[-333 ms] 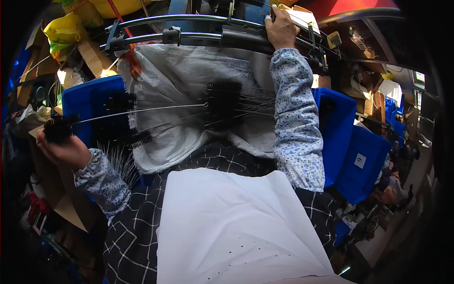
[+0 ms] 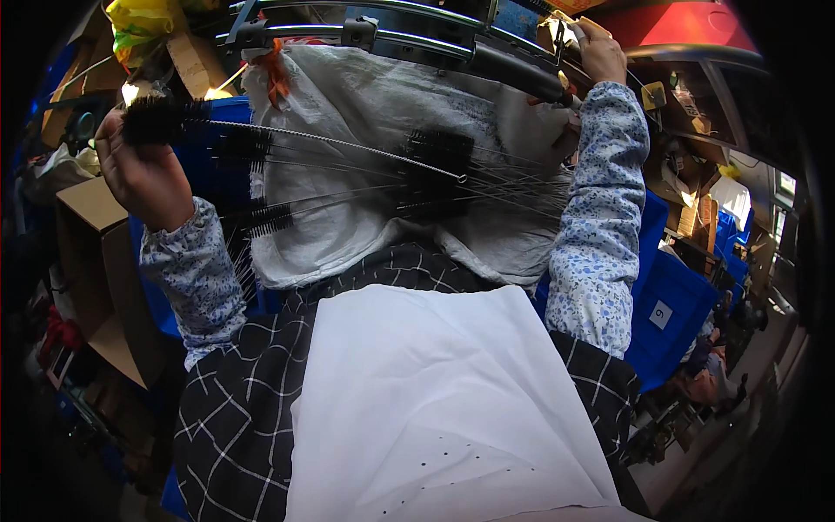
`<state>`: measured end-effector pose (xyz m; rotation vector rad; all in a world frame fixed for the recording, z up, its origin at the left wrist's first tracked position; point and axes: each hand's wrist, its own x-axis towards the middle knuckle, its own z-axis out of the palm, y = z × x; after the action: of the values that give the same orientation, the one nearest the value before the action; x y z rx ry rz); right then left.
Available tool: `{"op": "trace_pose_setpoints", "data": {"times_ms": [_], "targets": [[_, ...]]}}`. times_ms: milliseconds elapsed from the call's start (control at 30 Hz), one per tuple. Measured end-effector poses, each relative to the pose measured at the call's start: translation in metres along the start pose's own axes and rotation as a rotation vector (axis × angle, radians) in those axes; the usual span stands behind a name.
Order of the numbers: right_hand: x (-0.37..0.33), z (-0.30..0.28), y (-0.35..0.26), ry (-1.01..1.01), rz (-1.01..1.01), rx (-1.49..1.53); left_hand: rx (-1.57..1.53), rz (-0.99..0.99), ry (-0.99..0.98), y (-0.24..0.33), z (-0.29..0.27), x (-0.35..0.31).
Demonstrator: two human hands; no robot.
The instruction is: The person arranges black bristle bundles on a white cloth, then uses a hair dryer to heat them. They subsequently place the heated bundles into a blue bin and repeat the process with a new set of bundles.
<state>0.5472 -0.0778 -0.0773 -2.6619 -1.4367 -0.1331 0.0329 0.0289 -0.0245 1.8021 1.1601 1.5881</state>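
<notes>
My left hand (image 2: 148,178) is closed around the black bristle head of a wire-handled brush (image 2: 339,143). The twisted wire handle runs right and slightly down, ending in a small loop above the lap. Beneath it, more black bristle brushes (image 2: 439,165) lie on a grey-white cloth sack (image 2: 348,96), wires pointing both ways. My right hand (image 2: 602,54) is at the right end of a metal rail frame (image 2: 417,39). Its fingers are bent around something there that I cannot make out.
Blue bins (image 2: 674,317) stand to my right, and another blue bin shows behind the brushes at left. An open cardboard box (image 2: 109,278) is below my left hand. A yellow plastic bag (image 2: 139,35) lies at the far left. Far right is a red-topped surface (image 2: 678,26).
My left hand has risen with the brush, whose handle now slopes down to the right. My right hand has slid rightward along the rail frame. The whole view has shifted somewhat.
</notes>
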Motion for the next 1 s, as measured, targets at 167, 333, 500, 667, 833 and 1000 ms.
{"op": "trace_pose_setpoints", "data": {"times_ms": [167, 333, 500, 667, 833, 1000], "targets": [[-0.065, -0.072, -0.007, -0.135, -0.047, 0.442, -0.653, -0.368, -0.018, 0.021, 0.035, -0.008], [-0.137, -0.099, -0.058, -0.54, -0.498, 0.466, -0.788, -0.549, -0.366, 0.058, 0.097, -0.047], [-0.168, -0.073, -0.172, -0.525, -0.349, 1.034, -0.541, -0.372, -0.486, 0.05, 0.117, -0.091], [-0.097, -0.036, -0.129, 0.189, -0.204, 0.527, -0.091, -0.443, -0.568, -0.006, 0.044, -0.052], [-0.048, -0.015, -0.09, 0.306, -0.104, 0.155, 0.512, -0.421, -0.654, -0.101, -0.035, -0.057], [-0.04, 0.005, -0.081, 0.323, -0.117, 0.033, 0.253, -0.71, -0.509, -0.091, -0.039, -0.068]]}}
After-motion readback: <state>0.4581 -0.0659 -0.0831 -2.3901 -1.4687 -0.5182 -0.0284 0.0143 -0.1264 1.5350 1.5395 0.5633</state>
